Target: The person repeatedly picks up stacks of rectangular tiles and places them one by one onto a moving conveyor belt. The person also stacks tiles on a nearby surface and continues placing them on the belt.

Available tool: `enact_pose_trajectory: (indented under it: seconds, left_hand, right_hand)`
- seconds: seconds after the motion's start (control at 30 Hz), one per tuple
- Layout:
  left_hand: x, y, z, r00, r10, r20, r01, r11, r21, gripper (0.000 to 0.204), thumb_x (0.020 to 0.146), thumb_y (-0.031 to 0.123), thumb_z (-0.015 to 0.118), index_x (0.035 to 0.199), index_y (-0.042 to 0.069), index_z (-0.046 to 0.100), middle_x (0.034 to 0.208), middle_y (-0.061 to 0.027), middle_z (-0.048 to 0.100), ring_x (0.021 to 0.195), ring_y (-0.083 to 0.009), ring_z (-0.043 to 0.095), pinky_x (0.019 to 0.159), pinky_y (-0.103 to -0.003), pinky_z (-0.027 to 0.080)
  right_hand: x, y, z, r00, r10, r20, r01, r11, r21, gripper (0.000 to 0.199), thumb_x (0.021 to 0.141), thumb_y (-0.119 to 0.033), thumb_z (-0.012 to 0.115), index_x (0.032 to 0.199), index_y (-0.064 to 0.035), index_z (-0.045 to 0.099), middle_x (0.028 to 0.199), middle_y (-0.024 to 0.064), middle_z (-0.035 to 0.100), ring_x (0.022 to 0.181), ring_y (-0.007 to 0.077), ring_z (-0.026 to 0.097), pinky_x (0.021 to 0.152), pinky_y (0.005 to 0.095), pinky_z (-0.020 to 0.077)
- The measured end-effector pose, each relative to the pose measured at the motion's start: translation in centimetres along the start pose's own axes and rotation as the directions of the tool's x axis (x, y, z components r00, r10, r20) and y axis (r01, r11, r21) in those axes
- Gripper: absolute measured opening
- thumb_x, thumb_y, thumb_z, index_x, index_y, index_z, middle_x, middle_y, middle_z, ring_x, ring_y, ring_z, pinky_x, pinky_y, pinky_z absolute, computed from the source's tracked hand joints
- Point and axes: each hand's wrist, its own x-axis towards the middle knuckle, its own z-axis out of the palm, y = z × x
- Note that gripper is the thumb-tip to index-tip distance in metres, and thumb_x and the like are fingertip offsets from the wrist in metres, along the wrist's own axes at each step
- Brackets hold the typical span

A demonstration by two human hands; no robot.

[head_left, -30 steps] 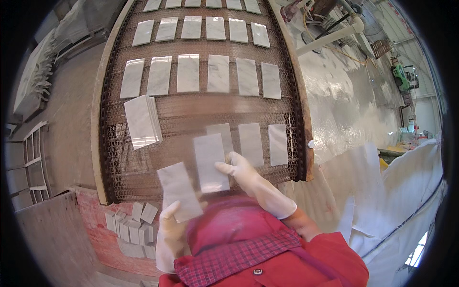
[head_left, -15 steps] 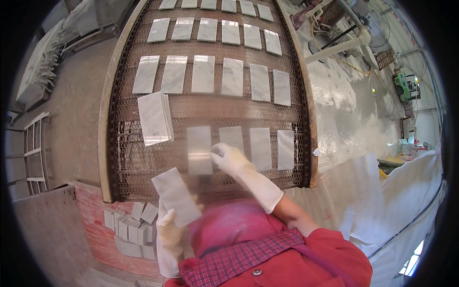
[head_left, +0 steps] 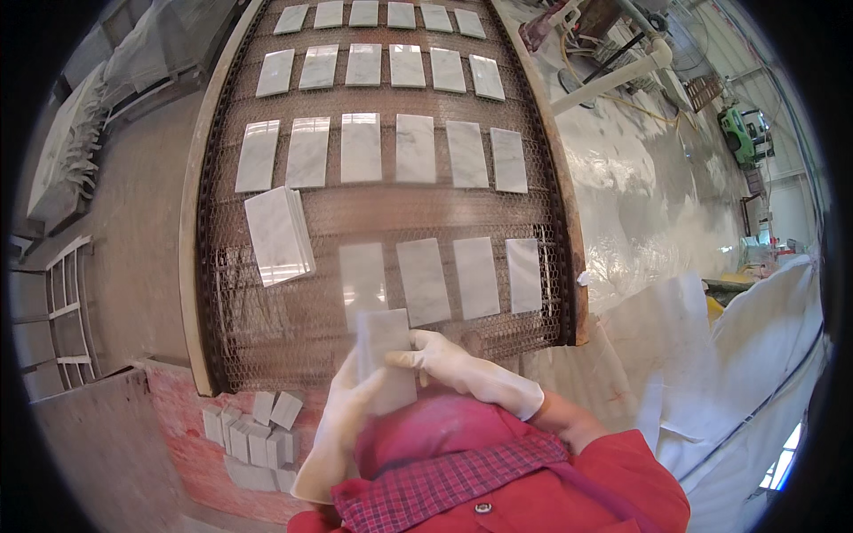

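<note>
A white marble tile [head_left: 387, 333] is held close to my body, in front of the belt's near edge. My left hand [head_left: 352, 395], in a pale glove, is wrapped round its left side. From the right, my gloved right hand [head_left: 435, 357] pinches the same tile, its fingers and thumb at the right edge. Whether a second tile lies under it I cannot tell. Just beyond my hands, a near row of tiles [head_left: 475, 277] lies on the mesh conveyor belt [head_left: 267, 346]. The leftmost tile of that row [head_left: 362, 274] is blurred.
A fanned stack of tiles [head_left: 277, 235] leans askew on the belt's left. Farther rows of tiles [head_left: 415, 148] lie beyond. Small stone blocks [head_left: 253, 440] sit on a red board [head_left: 178, 409] at lower left. Rails [head_left: 567, 258] edge the belt; white sheeting [head_left: 675, 346] hangs right.
My right hand has come back from the near row to the tile in my left hand. That tile has moved right and turned more upright.
</note>
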Motion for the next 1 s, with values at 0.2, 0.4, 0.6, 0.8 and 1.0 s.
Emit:
enact_pose_trajectory:
  seconds: [0.2, 0.4, 0.6, 0.8, 1.0]
  left_hand:
    - [0.6, 1.5, 0.4, 0.99, -0.014, -0.14, 0.07, 0.913, 0.403, 0.048, 0.1, 0.022, 0.067, 0.142, 0.0, 0.057, 0.128, -0.0112, 0.067, 0.117, -0.0174, 0.063, 0.102, -0.034, 0.049]
    - [5.3, 7.4, -1.4, 0.708, 0.654, -0.266, -0.169, 0.522, 0.836, 0.049, 0.098, 0.025, 0.068, 0.143, 0.008, 0.058, 0.145, -0.0183, 0.058, 0.132, -0.0315, 0.058, 0.111, -0.041, 0.046]
    - [12.8, 13.6, 0.7, 0.615, 0.632, -0.471, 0.418, 0.245, 0.875, 0.08, 0.092, 0.028, 0.074, 0.16, 0.018, 0.033, 0.167, -0.0185, 0.027, 0.147, -0.0378, 0.039, 0.12, -0.046, 0.038]
    - [14.7, 13.6, 1.3, 0.624, 0.545, -0.561, 0.488, 0.289, 0.824, 0.086, 0.088, 0.024, 0.071, 0.162, 0.021, 0.028, 0.169, -0.017, 0.023, 0.14, -0.0441, 0.045, 0.113, -0.05, 0.045]
    - [13.7, 13.2, -2.7, 0.58, 0.684, -0.442, 0.113, 0.47, 0.875, 0.1, 0.072, 0.005, 0.082, 0.159, 0.016, 0.035, 0.162, -0.0171, 0.037, 0.141, -0.0362, 0.048, 0.117, -0.044, 0.043]
  right_hand:
    - [0.2, 1.9, -1.4, 0.987, -0.16, -0.029, 0.16, 0.929, 0.334, 0.057, 0.091, -0.028, 0.08, 0.137, -0.0022, 0.058, 0.118, 0.0089, 0.07, 0.099, 0.0191, 0.068, 0.078, 0.0331, 0.0549]
    - [-1.5, 3.4, -4.0, 0.98, -0.153, -0.126, 0.193, 0.884, 0.426, 0.059, 0.092, -0.019, 0.077, 0.142, 0.0011, 0.053, 0.13, 0.0143, 0.067, 0.117, 0.0271, 0.067, 0.102, 0.0448, 0.0536]
    - [-4.3, 6.1, -4.6, 0.933, -0.124, -0.338, 0.275, 0.852, 0.445, 0.05, 0.093, -0.021, 0.074, 0.134, -0.0007, 0.056, 0.116, 0.011, 0.069, 0.092, 0.019, 0.068, 0.079, 0.0342, 0.0554]
    - [-4.7, 9.2, -6.1, 0.847, -0.098, -0.523, 0.393, 0.778, 0.491, 0.041, 0.09, -0.02, 0.078, 0.124, -0.005, 0.06, 0.093, 0.0036, 0.072, 0.062, 0.0084, 0.065, 0.046, 0.0228, 0.0454]
    - [-4.7, 11.0, -7.3, 0.828, -0.051, -0.558, 0.336, 0.842, 0.422, 0.049, 0.094, -0.015, 0.073, 0.136, 0.0031, 0.055, 0.124, 0.0138, 0.069, 0.109, 0.0269, 0.071, 0.094, 0.0439, 0.0585]
